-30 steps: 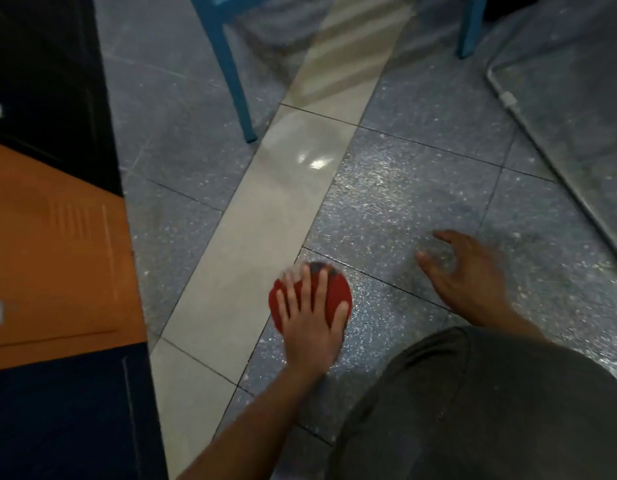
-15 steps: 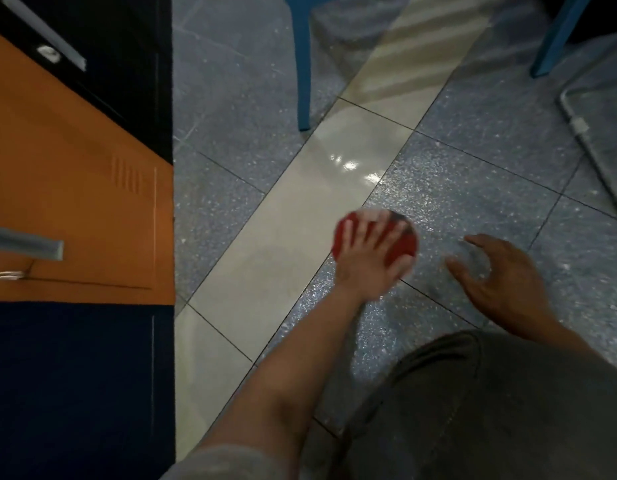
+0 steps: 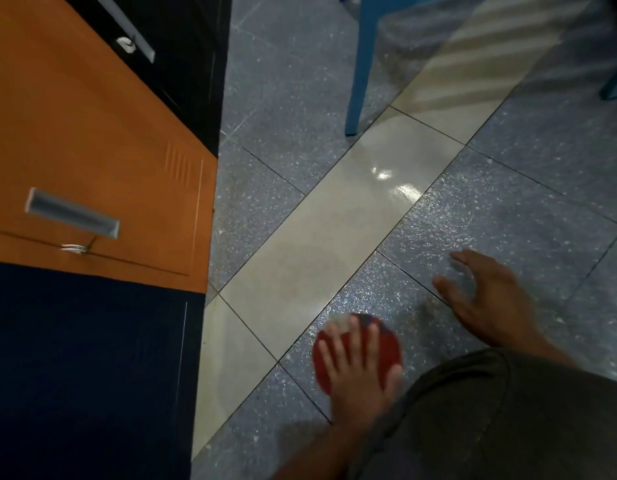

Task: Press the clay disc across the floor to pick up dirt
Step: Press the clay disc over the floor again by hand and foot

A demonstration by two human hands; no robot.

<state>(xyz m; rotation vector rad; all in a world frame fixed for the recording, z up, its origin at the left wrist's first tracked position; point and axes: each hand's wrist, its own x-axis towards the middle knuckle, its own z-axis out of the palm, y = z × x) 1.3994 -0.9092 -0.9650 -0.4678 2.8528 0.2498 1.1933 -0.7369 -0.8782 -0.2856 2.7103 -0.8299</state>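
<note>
Speckled grey tile floor (image 3: pixel 508 220) with a glossy beige strip, orange-and-navy cabinet (image 3: pixel 92 150) cut off left, blue chair leg (image 3: pixel 360 71) (seat out of frame); right hand (image 3: pixel 490 299) spread flat on tile, left hand (image 3: pixel 359 372) pressing straight fingers onto the motion-blurred red clay disc (image 3: pixel 388 346) just beside the knee (image 3: pixel 473 410).

A grey speckled tile floor (image 3: pixel 508 209), crossed by a glossy cream strip (image 3: pixel 317 244) from 7 to 1 o'clock, carries a red clay disc (image 3: pixel 386 348) at 6, a spread-fingered right hand (image 3: pixel 490 303) at 4, and a blue chair leg (image 3: pixel 359 74) at 12.
</note>
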